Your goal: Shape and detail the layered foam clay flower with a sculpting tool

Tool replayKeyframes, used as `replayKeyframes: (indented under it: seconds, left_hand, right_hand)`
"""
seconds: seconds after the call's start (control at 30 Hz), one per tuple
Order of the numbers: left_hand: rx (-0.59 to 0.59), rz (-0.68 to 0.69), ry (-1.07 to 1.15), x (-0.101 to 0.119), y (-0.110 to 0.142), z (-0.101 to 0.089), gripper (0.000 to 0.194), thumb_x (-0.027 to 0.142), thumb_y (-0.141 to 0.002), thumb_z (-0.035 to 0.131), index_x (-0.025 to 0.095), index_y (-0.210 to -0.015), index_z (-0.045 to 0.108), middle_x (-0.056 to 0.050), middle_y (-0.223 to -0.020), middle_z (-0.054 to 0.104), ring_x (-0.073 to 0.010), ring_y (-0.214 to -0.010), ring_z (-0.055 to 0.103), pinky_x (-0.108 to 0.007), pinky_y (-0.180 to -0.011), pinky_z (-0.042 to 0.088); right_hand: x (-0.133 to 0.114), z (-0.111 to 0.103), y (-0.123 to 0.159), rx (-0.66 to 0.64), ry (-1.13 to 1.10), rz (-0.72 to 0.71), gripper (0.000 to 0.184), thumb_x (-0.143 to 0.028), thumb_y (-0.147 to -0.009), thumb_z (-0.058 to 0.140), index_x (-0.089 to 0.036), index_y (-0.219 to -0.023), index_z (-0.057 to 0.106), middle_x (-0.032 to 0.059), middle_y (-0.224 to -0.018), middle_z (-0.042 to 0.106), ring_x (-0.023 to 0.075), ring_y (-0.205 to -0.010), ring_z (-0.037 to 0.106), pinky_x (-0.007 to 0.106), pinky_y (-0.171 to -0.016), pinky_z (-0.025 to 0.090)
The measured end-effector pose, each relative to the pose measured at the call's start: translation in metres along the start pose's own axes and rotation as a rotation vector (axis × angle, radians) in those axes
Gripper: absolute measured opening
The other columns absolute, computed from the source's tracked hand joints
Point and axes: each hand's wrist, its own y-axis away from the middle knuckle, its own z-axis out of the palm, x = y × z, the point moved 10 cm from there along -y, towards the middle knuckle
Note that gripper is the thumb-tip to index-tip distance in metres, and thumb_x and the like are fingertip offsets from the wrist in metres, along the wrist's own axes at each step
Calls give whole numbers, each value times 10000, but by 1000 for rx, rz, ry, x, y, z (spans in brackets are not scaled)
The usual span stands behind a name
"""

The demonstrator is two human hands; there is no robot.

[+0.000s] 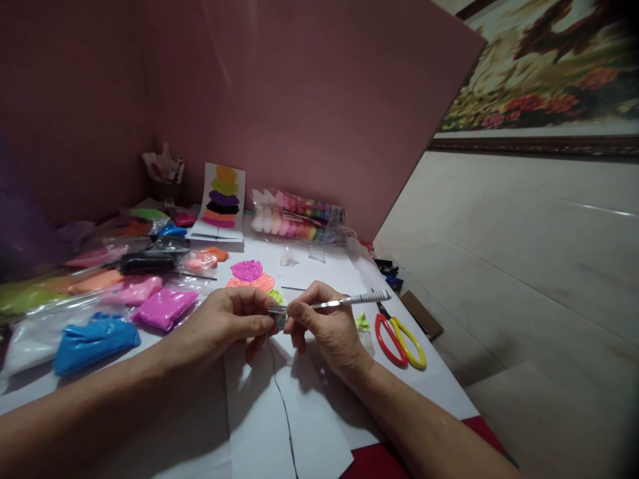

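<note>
While the left hand (219, 320) pinches a grey piece (280, 322) (seemingly unfinished) and the right hand (324, 329) a fork (359, 299), ridged patches (248, 270) look done at eleven o'clock.

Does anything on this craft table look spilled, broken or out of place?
Nothing stands out as spilled or broken. The colourful packets on the left lie jumbled and overlapping, which looks untidy rather than wrong.

Home craft corner, probably: framed floral picture (554, 80) on wall right of worktop (424, 399); clay-like packets (164, 307), scissors (399, 339) on worktop.
</note>
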Motion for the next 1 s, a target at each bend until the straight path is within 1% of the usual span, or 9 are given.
replayKeyframes:
  seconds: [0.1,0.2,0.27,0.43,0.6,0.73,0.9,1.0]
  left_hand:
    - [8,-12,35,-1,0,0,141,240,-657,751,156,-722,658,1,-569,627,-104,-459,528,-203,-416,449]
    - [-11,-18,48,-2,-1,1,190,263,-640,774,153,-746,661,2,-609,640,-96,-458,526,-203,-416,450]
    - [-26,-16,36,-3,-1,2,201,298,-656,764,150,-741,657,4,-587,636,-94,-443,519,-197,-406,440]
    - [-25,-11,-86,-4,-1,0,222,357,-731,688,138,-722,654,16,-460,594,-84,-383,512,-175,-401,404]
    - [18,-24,-97,-4,0,-3,204,330,-715,700,142,-775,647,4,-531,644,-88,-414,536,-182,-426,425]
    - [0,-31,-121,-4,0,0,231,347,-698,710,138,-746,623,21,-508,615,-92,-382,526,-191,-393,412]
    - [12,-33,-126,-5,-1,-1,217,349,-728,685,149,-746,602,7,-553,653,-88,-374,533,-187,-392,404]
    - [20,-38,-131,-6,0,-2,207,346,-736,680,154,-752,603,16,-524,646,-82,-362,534,-173,-390,382]
  right_hand:
    - [2,-1,-1,1,-30,-1,318,-355,-707,761,-175,-626,512,-17,-519,654,78,-339,525,152,-298,391]
    - [3,0,0,-13,-42,-3,325,-366,-711,755,-176,-622,507,-22,-515,656,78,-332,526,150,-292,395]
    - [4,0,0,-21,-35,0,325,-368,-716,751,-179,-625,504,-25,-515,658,81,-331,532,152,-292,398]
    - [5,2,1,-41,-40,7,313,-360,-734,742,-186,-638,499,-27,-507,661,87,-323,534,152,-285,391]
    - [4,5,1,-69,-80,-15,302,-351,-760,721,-187,-648,494,-16,-512,672,88,-313,534,145,-272,380]
    - [4,6,2,-74,-80,-3,299,-344,-762,721,-186,-654,492,-19,-506,670,89,-309,535,141,-267,379]
    - [5,7,3,-72,-73,13,302,-343,-748,732,-183,-642,500,-22,-504,669,84,-300,527,144,-270,385]
    - [5,7,3,-63,-63,16,303,-343,-743,736,-183,-634,502,-24,-505,669,84,-300,525,145,-266,381]
